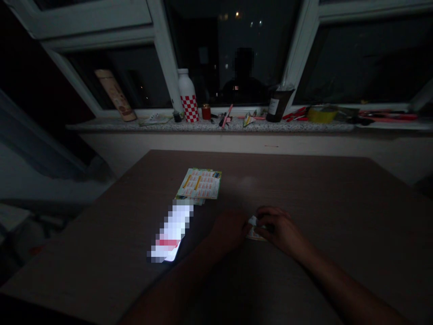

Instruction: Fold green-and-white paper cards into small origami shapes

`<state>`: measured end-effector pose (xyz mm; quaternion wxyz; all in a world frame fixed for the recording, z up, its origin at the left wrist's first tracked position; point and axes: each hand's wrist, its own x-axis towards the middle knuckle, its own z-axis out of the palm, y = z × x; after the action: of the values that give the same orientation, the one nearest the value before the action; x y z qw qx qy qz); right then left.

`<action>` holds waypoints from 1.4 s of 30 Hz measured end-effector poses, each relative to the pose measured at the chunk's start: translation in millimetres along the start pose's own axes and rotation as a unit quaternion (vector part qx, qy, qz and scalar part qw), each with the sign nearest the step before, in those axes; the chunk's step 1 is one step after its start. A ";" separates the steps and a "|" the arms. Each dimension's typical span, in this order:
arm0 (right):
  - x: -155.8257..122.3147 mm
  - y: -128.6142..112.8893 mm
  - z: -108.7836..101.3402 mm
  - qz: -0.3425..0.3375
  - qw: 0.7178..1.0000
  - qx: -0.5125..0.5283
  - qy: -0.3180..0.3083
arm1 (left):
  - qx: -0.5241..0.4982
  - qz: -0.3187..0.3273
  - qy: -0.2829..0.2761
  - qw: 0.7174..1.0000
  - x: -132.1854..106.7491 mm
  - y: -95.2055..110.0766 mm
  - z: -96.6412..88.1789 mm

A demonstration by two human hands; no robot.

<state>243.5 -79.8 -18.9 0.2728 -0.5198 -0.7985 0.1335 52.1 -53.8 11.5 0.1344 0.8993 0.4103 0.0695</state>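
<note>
A small printed paper card (254, 234), pale with green and yellow print, lies low over the table between my two hands. My left hand (230, 229) is in deep shadow, its fingers closed at the card's left edge. On the other side my right hand (280, 228) has curled fingers, with thumb and fingertips on the card's right part. Both hands cover much of the card. Up and to the left, a stack of similar printed cards (201, 184) rests on the table. Just below the stack lies a lit phone (172, 232), its screen blurred out.
The brown table (321, 189) reaches toward a stone windowsill (203, 128). Along the sill stand a checkered bottle (189, 101), a tan flask (115, 95), a small red jar (206, 112), a dark cup (278, 107), several pens and a yellow roll (321, 115).
</note>
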 end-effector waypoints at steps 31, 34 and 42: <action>0.7 0.2 1.2 0.024 1.000 -0.017 -0.007 | -0.029 -0.128 -0.058 0.990 10.0 4.2 -3.4; 0.5 -1.0 -0.2 0.028 0.999 -0.020 -0.011 | -0.022 -0.130 -0.056 0.990 8.8 3.9 -6.9; -0.2 -1.7 -1.3 0.030 0.999 -0.014 -0.009 | -0.040 -0.164 -0.081 0.982 5.0 -9.2 -11.6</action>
<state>243.0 -80.8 -17.1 0.2540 -0.5462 -0.7866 0.1356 46.0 -42.1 19.9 0.2122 0.8165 0.5368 -0.0104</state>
